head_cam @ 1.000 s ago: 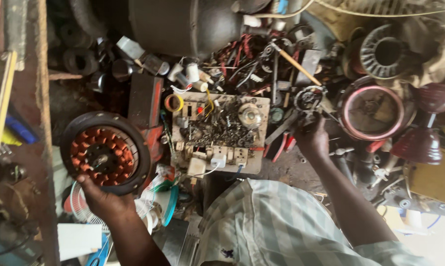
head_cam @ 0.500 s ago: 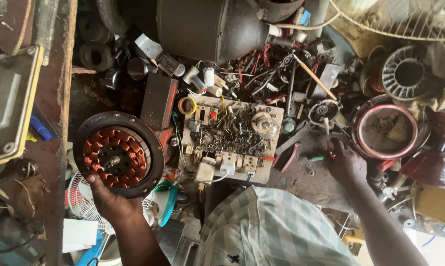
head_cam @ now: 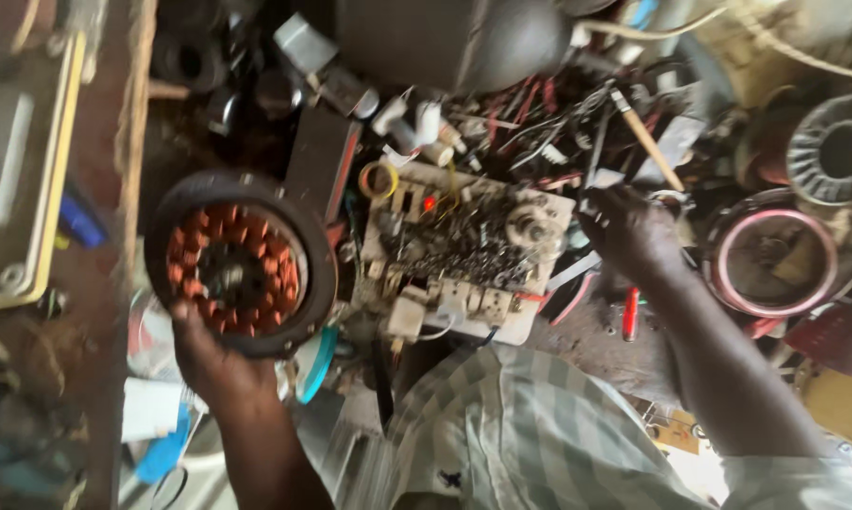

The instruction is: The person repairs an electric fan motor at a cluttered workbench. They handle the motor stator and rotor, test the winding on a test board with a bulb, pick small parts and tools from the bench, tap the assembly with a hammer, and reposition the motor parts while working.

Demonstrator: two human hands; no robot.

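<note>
The left hand (head_cam: pixel 209 364) grips the lower rim of a round stator (head_cam: pixel 240 264), fingers curled under its dark outer ring — the copper-wound coils face up toward the camera. The stator is held just left of a pale circuit board (head_cam: pixel 463 250) crowded with small parts, which lies on the cluttered surface (head_cam: pixel 596 331).

The right hand (head_cam: pixel 633 231) rests palm down at the board's right edge among loose wires; motion blur hides the fingers, so whether they pinch anything cannot be told. Just below it lies a red-handled tool (head_cam: pixel 631 314). A wooden stick (head_cam: pixel 648 142) slants above the hand. Further right sits a round motor housing with a pink rim (head_cam: pixel 773 263), and a coil ring (head_cam: pixel 836 149) beyond it. A yellow tape roll (head_cam: pixel 379 179) sits at the board's upper left corner — a dark dome-shaped casing (head_cam: pixel 454 42) is above.
</note>
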